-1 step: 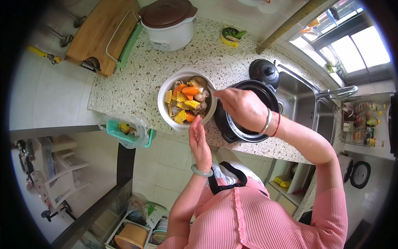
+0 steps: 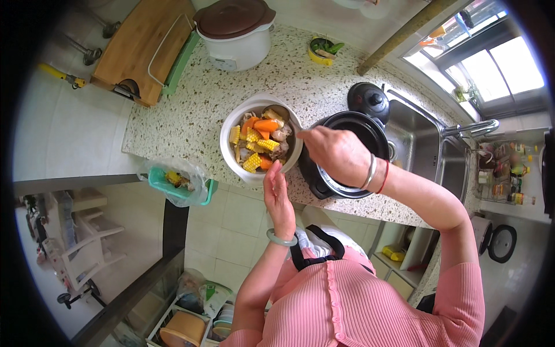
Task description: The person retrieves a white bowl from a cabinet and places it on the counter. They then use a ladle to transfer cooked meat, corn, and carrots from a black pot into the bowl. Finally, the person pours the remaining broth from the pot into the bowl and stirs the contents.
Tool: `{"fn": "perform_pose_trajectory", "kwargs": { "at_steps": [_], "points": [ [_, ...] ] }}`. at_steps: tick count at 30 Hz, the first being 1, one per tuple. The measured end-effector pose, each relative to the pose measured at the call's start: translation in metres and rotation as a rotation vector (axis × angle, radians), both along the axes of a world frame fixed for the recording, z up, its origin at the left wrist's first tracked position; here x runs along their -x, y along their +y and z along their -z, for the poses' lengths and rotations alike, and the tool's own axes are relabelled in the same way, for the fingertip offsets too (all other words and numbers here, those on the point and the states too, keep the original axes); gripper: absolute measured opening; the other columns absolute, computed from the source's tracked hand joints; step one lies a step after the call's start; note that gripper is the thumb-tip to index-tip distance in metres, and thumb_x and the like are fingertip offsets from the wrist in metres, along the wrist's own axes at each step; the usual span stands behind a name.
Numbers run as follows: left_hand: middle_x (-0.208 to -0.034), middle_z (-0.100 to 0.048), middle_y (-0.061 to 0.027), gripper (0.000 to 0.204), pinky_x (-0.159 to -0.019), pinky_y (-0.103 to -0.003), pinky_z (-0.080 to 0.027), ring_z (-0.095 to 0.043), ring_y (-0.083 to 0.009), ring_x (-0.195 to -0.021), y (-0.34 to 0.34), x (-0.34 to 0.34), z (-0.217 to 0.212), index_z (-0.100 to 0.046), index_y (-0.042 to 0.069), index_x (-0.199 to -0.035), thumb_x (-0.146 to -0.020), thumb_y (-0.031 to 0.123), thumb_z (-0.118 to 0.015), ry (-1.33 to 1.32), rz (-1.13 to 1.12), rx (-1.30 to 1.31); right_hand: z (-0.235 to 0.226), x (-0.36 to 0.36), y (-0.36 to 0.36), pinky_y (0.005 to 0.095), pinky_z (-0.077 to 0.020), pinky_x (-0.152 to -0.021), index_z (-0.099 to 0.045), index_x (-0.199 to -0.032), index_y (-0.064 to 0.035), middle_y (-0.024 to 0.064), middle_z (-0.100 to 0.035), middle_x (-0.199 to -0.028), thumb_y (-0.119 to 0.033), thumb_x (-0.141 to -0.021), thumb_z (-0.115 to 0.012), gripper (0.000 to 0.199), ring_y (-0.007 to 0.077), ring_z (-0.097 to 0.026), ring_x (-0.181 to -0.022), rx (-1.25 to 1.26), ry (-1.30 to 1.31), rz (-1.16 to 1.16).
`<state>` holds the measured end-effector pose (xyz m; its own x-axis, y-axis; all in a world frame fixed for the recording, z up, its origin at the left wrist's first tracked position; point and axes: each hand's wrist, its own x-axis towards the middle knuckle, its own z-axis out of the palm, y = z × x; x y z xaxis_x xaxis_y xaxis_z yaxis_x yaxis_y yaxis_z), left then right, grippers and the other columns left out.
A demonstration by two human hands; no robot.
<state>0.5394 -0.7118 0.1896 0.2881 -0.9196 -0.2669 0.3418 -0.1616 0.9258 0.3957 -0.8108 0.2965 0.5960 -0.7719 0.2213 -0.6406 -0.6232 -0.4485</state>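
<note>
A round white bowl (image 2: 226,151) on the counter holds corn pieces (image 2: 268,145), carrot chunks (image 2: 266,125) and what looks like meat on the bone (image 2: 281,136). My right hand (image 2: 340,155) is closed round the handle of a metal ladle (image 2: 280,110). The ladle's head lies among the food at the bowl's far right side, and much of its handle is hidden by my fingers. With its fingers stretched out, my left hand (image 2: 279,199) rests at the bowl's near edge. A black pot (image 2: 319,186) stands uncovered to the right, partly beneath my right hand; its contents are mostly hidden.
Behind the pot lies a black lid (image 2: 369,100), beside a steel sink (image 2: 411,130) with a faucet (image 2: 475,128). A white cooker (image 2: 238,49) and a yellow cup (image 2: 319,56) stand farther back. A lined green bin (image 2: 203,199) hangs at the counter's left front edge.
</note>
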Motion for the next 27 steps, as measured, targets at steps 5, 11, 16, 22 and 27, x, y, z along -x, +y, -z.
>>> {"fn": "perform_pose_trajectory", "kwargs": {
  "at_steps": [5,11,16,22,27],
  "points": [
    [-0.130,-0.053,-0.0023,0.043,-0.094,-0.029,-0.039,-0.048,-0.0121,-0.108,0.000,-0.002,0.001,-0.052,0.008,-0.134,-0.101,0.036,-0.048,0.027,0.012,0.013,0.023,-0.003,0.017,0.0307,-0.0476,-0.057,-0.059,-0.104,0.0028,0.0054,-0.051,-0.075,-0.013,-0.079,-0.059,0.030,0.0190,-0.059,-0.067,0.285,0.352,-0.160],
    [-0.130,-0.052,-0.0019,0.041,-0.094,-0.029,-0.039,-0.049,-0.0124,-0.109,-0.001,-0.006,-0.003,-0.052,0.008,-0.133,-0.102,0.034,-0.047,0.006,0.023,-0.028,0.026,-0.006,0.012,0.0289,-0.0451,-0.060,-0.060,-0.101,-0.0001,0.0038,-0.049,-0.078,-0.016,-0.080,-0.058,0.026,0.0168,-0.057,-0.073,0.340,0.417,-0.212],
    [-0.131,-0.053,-0.0016,0.040,-0.094,-0.029,-0.038,-0.048,-0.0126,-0.109,0.002,-0.007,0.000,-0.053,0.010,-0.133,-0.102,0.034,-0.048,0.020,0.023,-0.010,0.021,-0.004,-0.001,0.0310,-0.0480,-0.064,-0.059,-0.104,-0.0032,0.0050,-0.049,-0.081,-0.016,-0.082,-0.057,0.026,0.0191,-0.058,-0.075,0.292,0.300,-0.200],
    [-0.132,-0.053,-0.0017,0.039,-0.095,-0.030,-0.038,-0.048,-0.0131,-0.109,0.002,-0.008,0.002,-0.052,0.011,-0.133,-0.102,0.034,-0.048,-0.019,0.031,-0.018,0.023,0.013,-0.035,0.0342,-0.0550,-0.070,-0.057,-0.118,-0.0085,0.0071,-0.056,-0.090,-0.012,-0.083,-0.056,0.035,0.0233,-0.063,-0.084,0.168,0.235,-0.275],
    [-0.134,-0.050,-0.0047,0.039,-0.100,-0.027,-0.036,-0.046,-0.0115,-0.117,0.007,-0.005,-0.005,-0.049,0.004,-0.134,-0.103,0.028,-0.046,0.031,0.048,-0.067,0.028,0.021,-0.069,0.0328,-0.0552,-0.075,-0.051,-0.132,-0.0101,0.0058,-0.057,-0.093,-0.011,-0.080,-0.057,0.052,0.0216,-0.062,-0.090,0.233,0.296,-0.391]
  ]
}}
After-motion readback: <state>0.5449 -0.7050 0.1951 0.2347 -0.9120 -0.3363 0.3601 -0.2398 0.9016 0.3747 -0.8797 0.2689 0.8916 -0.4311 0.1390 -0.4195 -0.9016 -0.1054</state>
